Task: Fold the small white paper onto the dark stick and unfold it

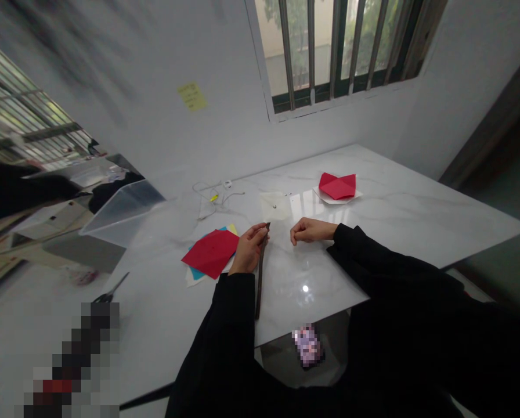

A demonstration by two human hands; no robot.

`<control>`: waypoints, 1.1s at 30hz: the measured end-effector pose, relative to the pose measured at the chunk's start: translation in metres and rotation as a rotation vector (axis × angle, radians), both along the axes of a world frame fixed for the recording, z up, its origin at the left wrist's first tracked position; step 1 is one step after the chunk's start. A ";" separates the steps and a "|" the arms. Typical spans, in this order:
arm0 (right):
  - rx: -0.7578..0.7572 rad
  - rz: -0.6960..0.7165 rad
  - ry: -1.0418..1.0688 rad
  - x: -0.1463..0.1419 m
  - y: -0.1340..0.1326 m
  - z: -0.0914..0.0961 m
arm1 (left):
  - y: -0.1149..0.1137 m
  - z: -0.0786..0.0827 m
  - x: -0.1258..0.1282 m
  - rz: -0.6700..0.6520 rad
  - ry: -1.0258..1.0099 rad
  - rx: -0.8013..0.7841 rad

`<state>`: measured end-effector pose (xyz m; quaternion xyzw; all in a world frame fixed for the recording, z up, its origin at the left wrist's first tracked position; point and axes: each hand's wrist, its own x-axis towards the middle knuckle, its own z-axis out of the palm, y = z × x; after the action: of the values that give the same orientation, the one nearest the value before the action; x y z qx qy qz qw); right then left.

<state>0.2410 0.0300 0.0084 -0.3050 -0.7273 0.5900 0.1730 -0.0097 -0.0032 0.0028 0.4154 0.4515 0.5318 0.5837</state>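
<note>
"Dark strip (260,273), long and narrow: where does it sit, and what is it made of?"

"Its upper end is pinched in the left hand (249,249). Its lower end points toward the near edge of the white marble counter (394,215) and stops just short. I cannot tell the material."

"And the right hand (312,231)?"

"Curled loosely, low over the marble, near the strip and holding nothing."

"What lies close by?"

"Just beside the left hand, a red paper square (210,252) lies over blue (197,273) and yellow sheets (233,230). Farther off are a pale translucent square (275,206) and folded red paper (337,186) on a white sheet (359,194). To the right, marble runs on toward the far edge."
</note>
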 end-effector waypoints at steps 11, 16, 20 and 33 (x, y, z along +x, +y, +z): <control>0.082 -0.785 0.002 0.001 0.012 -0.009 | -0.002 0.002 0.000 -0.022 -0.004 -0.006; 0.244 -0.769 -0.030 -0.002 0.011 -0.013 | -0.003 0.001 0.002 -0.051 0.014 0.012; 0.431 -0.725 -0.165 0.006 0.016 -0.010 | -0.004 0.000 0.004 -0.124 0.074 0.026; 0.306 -0.617 -0.185 0.007 0.019 -0.017 | 0.001 -0.005 0.001 -0.051 -0.019 0.028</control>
<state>0.2479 0.0487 -0.0081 -0.5330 -0.6936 0.3640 0.3200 -0.0084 -0.0023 -0.0017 0.4295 0.4278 0.5271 0.5956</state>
